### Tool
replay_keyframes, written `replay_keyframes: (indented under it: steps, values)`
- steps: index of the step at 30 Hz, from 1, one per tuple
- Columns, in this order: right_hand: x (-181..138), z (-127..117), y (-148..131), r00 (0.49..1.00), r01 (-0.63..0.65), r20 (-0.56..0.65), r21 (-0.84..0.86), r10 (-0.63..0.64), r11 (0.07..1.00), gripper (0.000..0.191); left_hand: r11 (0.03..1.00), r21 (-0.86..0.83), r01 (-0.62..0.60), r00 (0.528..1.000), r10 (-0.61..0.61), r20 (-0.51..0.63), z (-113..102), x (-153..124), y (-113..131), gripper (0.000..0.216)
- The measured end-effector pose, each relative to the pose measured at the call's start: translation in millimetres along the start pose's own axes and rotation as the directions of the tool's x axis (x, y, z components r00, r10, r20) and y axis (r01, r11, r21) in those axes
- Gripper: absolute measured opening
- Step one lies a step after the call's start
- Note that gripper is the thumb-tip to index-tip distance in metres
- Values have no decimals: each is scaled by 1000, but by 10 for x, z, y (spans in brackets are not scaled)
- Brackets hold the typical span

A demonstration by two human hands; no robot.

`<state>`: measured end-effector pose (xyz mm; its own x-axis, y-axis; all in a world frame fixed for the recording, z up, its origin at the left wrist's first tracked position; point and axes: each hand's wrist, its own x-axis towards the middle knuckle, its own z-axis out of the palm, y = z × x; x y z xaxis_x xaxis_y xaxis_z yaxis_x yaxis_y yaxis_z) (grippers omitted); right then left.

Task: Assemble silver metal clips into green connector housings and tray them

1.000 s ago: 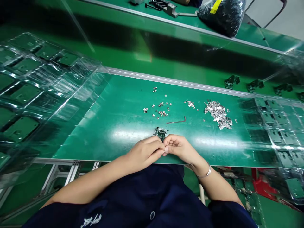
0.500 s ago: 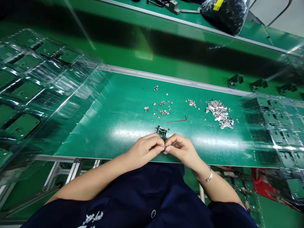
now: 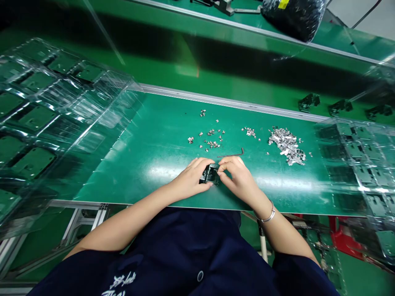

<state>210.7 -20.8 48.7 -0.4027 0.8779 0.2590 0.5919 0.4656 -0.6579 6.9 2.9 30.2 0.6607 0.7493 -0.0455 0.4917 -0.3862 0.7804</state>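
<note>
A small dark, open-framed part lies on the green table in front of me. My left hand is closed on its left side, thumb at the near edge and fingers at the far edge. At its right side, my right hand pinches thumb and forefinger together; whatever lies between those fingertips is too small to make out. Just beyond my right hand rests a thin L-shaped hex key. Small shiny metal pieces are scattered farther back.
Right of them are a small cluster of metal pieces and a larger pile. Clear plastic trays with flat parts stand at left and right. Dark parts line the back ledge; a black bag sits above.
My hands, meeting in front of the dark part before, have moved apart and forward. The left now grips the part; the right has come to its right side.
</note>
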Motion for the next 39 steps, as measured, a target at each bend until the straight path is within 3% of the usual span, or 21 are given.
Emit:
replay_keyframes:
  steps: [9, 16, 23, 26, 29, 33, 36, 39]
  values:
    - [8, 24, -35, 997, 68, 40, -94, -64, 993, 8, 996, 48, -79, 988, 84, -126, 19, -56, 79, 43]
    - [36, 17, -44, 997, 71, 47, -71, -68, 995, 9, 993, 64, -97, 985, 106, -140, 11, -63, 90, 44]
    - [28, 81, -73, 998, -7, 57, -128, 14, 992, 9, 982, 127, -139, 972, 159, -172, 38, -77, 76, 43]
    - [22, 88, -82, 997, -14, 72, -82, 20, 997, 10, 986, 106, -125, 974, 142, -174, 60, -80, 77, 44]
    - [9, 110, -78, 993, -99, 52, -87, 104, 991, 11, 993, 58, -105, 978, 114, -177, 69, -82, 61, 45]
    - [4, 140, -72, 987, -147, 43, -163, 156, 976, 12, 999, 21, -33, 997, 34, -71, -53, -52, 97, 56]
    - [27, 146, -98, 994, -58, 74, -216, 76, 975, 14, 986, 166, 23, 1000, -25, 11, -200, 15, 181, 36]
    - [57, 164, -140, 991, 24, 131, -282, 14, 959, 19, 923, 384, 25, 999, -37, 22, -274, 87, 244, 14]
